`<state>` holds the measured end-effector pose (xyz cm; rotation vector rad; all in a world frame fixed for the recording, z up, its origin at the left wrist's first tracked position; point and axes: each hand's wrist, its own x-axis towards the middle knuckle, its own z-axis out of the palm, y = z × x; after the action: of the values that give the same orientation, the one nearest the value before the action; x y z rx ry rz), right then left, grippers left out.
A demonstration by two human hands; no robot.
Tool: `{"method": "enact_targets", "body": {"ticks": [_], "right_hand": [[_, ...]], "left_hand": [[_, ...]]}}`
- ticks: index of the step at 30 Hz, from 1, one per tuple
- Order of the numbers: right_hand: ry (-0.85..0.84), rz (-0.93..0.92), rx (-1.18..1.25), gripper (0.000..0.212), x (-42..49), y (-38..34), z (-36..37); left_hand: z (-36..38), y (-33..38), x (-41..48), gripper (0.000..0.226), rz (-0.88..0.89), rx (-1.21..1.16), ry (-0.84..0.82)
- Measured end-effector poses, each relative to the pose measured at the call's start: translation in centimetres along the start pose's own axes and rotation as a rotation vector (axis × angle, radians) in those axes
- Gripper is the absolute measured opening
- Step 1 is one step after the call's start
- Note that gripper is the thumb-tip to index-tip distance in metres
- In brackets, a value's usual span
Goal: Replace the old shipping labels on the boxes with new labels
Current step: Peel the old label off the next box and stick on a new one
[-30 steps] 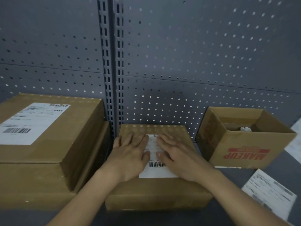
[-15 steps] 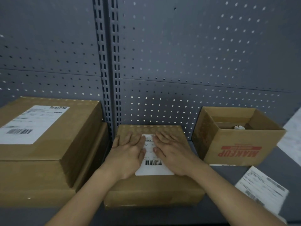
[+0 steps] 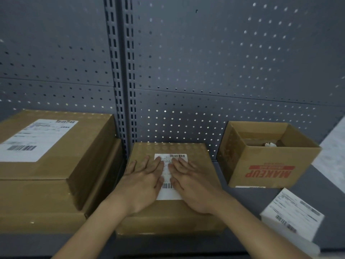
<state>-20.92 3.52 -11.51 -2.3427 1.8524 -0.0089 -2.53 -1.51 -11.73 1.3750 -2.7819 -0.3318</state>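
Both flat: left hand (image 3: 143,182) and right hand (image 3: 192,184) press label (image 3: 169,192) onto box (image 3: 201,152) (gripping nothing); best smooth centre to edges.

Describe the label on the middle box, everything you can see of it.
The label is a white paper rectangle with printed lines and two barcodes, one at its far edge, one nearer the person. It lies flat on top of the closed cardboard middle box. The left hand and right hand press on it with straight fingers, covering its sides. The print is unreadable.
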Motion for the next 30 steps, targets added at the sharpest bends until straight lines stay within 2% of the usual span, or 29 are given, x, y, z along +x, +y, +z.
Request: {"method": "enact_targets", "body": {"ticks": [2, 4, 8, 11, 19, 24, 28, 30], "right_hand": [[0.016, -0.008, 0.028, 0.057, -0.1, 0.2, 0.0], [0.039, -0.026, 0.03, 0.053, -0.2, 0.2, 0.0], [0.078, -0.04, 0.049, 0.052, -0.8, 0.2, 0.1], [0.052, -0.046, 0.113, 0.053, -1.2, 0.4, 0.4], [0.025, -0.04, 0.076, 0.052, -1.2, 0.2, 0.1], [0.137, 0.047, 0.218, 0.052, -1.8, 0.0, 0.3], [0.16, 0.102, 0.174, 0.054, -2.5, -0.4, -0.1], [0.144, 0.095, 0.13, 0.054, -2.4, -0.5, -0.3]], "left_hand": [[0.0, -0.1, -0.1, 0.055, 0.008, -0.015, 0.023], [-0.1, 0.0, -0.2, 0.053, 0.01, -0.015, 0.051], [-0.1, 0.3, -1.0, 0.054, -0.009, -0.028, 0.108], [0.0, 0.1, -1.6, 0.058, -0.004, -0.042, 0.058], [-0.2, 0.0, -1.6, 0.057, -0.003, -0.017, -0.004], [0.2, 0.2, -1.9, 0.059, -0.005, -0.042, 0.114], [0.5, -0.2, -2.3, 0.073, -0.037, -0.042, 0.15], [0.5, -0.3, -2.2, 0.066, -0.043, -0.051, 0.139]]}}
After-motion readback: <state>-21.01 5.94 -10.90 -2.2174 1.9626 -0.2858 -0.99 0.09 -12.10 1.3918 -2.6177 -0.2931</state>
